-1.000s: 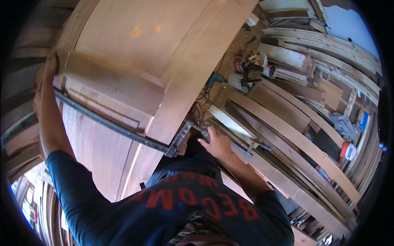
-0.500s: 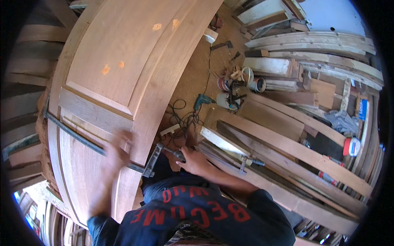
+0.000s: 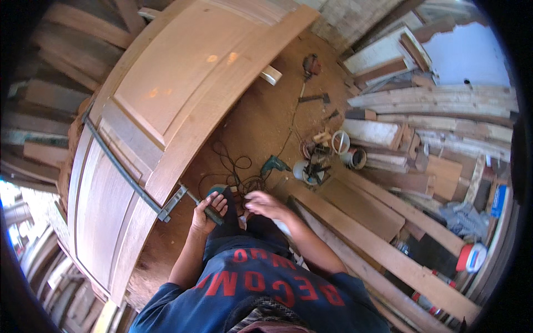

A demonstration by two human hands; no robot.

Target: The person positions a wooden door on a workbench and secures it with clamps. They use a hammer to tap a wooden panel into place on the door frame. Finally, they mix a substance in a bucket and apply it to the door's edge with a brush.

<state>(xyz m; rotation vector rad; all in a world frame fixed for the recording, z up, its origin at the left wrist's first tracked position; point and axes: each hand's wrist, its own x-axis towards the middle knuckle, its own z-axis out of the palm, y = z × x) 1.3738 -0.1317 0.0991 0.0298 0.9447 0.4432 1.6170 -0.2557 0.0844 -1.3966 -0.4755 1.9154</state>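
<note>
Since the earlier frame: left hand (image 3: pixel 203 217) has come off the door face and onto the clamp's handle; right hand (image 3: pixel 265 204) has let go of that handle and now sits to its right. View has swung too.

Left to right. Door (image 3: pixel 166 102), one, up and left of the left fingers; four orange patches on its face. Clamp (image 3: pixel 122 171), one, its bar crossing the door, the screw end just left of the left fingers. Handle (image 3: pixel 215 217), one, dark green, in the left fingers, which are curled round it.

Right fingers: a little apart, gripping nothing that shows, well apart from the left ones; slightly blurred. Drill (image 3: pixel 273 164), one, green, on the floor above the right fingers, cable (image 3: pixel 236 166) looped to its left. Tubs (image 3: pixel 304 171), at least three, up and right of the right fingers. Further right, red-and-white pot (image 3: pixel 472 258), one.
</note>
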